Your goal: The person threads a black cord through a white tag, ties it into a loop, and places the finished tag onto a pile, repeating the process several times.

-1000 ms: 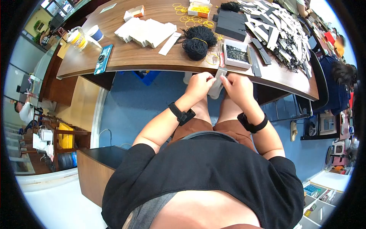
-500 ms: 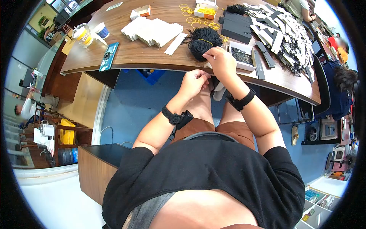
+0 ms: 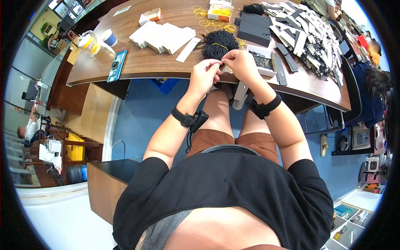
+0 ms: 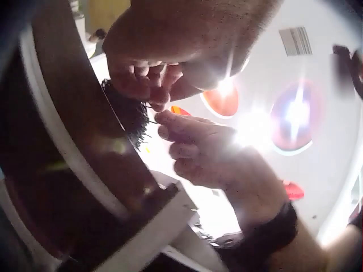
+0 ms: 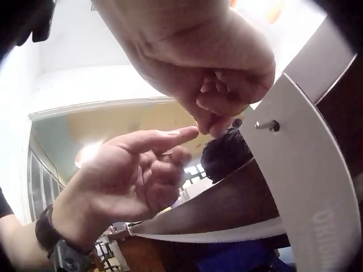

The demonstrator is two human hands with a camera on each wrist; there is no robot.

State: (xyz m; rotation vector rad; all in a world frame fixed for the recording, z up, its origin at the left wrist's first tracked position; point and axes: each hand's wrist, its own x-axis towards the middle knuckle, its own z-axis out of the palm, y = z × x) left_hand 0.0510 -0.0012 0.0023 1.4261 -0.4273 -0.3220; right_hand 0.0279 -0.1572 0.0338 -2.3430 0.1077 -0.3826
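Observation:
My left hand (image 3: 203, 78) and right hand (image 3: 243, 66) meet fingertip to fingertip just over the table's front edge. A thin black cord (image 4: 152, 121) shows at the fingertips in the left wrist view, and both hands pinch it between thumb and forefinger. Right behind them lies a bundle of black cords (image 3: 216, 43), tied with a yellow band. Below the right hand, a pale grey strip (image 3: 240, 92) juts past the table edge. Up close in the right wrist view, a pale card (image 5: 309, 164) has a hole with a small pin in it and faint lettering.
On the wooden table (image 3: 137, 64) are white cards (image 3: 160, 36), a phone (image 3: 117, 66), a paper cup (image 3: 109, 38), yellow rubber bands (image 3: 204, 18), a box of small black pieces (image 3: 262, 62), a black box (image 3: 254, 30) and a heap of black and white tags (image 3: 300, 33).
My right hand went from the pale strip at the table edge up to the black bundle, then back slightly toward me. The left hand rose to meet it at the fingertips.

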